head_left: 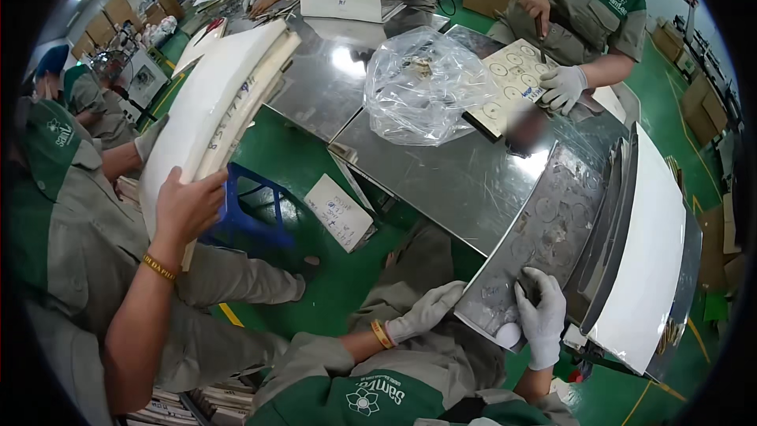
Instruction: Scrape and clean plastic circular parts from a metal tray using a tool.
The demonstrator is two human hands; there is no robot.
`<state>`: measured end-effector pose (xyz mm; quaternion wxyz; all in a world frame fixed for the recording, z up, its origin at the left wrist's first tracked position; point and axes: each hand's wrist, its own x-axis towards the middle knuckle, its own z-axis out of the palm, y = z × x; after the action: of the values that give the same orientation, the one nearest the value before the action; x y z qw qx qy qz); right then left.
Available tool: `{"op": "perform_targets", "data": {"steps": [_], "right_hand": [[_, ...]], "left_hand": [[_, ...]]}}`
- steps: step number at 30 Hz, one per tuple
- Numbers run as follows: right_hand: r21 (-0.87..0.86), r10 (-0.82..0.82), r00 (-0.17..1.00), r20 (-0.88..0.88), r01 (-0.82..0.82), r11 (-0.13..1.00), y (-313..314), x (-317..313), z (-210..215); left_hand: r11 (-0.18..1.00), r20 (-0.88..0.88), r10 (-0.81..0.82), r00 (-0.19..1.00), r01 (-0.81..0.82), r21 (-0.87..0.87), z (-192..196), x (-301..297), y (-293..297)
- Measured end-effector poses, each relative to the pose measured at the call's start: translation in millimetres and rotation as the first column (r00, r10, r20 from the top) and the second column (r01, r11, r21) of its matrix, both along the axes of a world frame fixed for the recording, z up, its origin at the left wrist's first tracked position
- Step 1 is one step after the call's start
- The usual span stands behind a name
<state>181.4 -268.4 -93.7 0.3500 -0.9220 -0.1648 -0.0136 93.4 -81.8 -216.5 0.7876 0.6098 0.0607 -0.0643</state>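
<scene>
A grey rectangular panel (pixel 544 225) with faint round outlines lies tilted from the metal table's corner toward my lap. My gloved left hand (pixel 430 313) grips its near left edge, the fingertips partly hidden there. Over the panel's near right part, my gloved right hand (pixel 542 317) has its fingers bent toward the thumb; whatever they pinch is too small to make out. A white round disc (pixel 509 335) sits at the panel's near end, beside the right hand. Just right of the panel stands a stack of curved boards with a white outer face (pixel 643 256).
Crumpled clear plastic (pixel 426 87) covers part of the metal table (pixel 426 181). Opposite, a co-worker's gloved hand (pixel 562 87) steadies a cream board with circles (pixel 512 71). At left, another person holds white boards (pixel 209 102) above a blue stool (pixel 248 205). A marked board (pixel 339 213) is below.
</scene>
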Motion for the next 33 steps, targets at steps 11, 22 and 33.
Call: {"op": "perform_targets", "data": {"steps": [11, 22, 33], "right_hand": [[-0.002, -0.084, 0.992, 0.093, 0.085, 0.996, -0.1, -10.1, -8.0], [0.124, -0.106, 0.994, 0.025, 0.103, 0.987, -10.5, -9.6, -4.4], [0.362, -0.209, 0.943, -0.258, 0.295, 0.884, -3.5, 4.1, 6.0]], "left_hand": [[0.997, -0.049, -0.075, 0.996, 0.074, -0.010, -6.0, 3.8, -7.9], [0.957, -0.276, -0.172, 0.946, 0.094, -0.275, 56.2, 31.8, -5.5], [0.924, -0.258, -0.015, 0.966, -0.085, -0.372, 63.0, 11.9, -15.8]]}}
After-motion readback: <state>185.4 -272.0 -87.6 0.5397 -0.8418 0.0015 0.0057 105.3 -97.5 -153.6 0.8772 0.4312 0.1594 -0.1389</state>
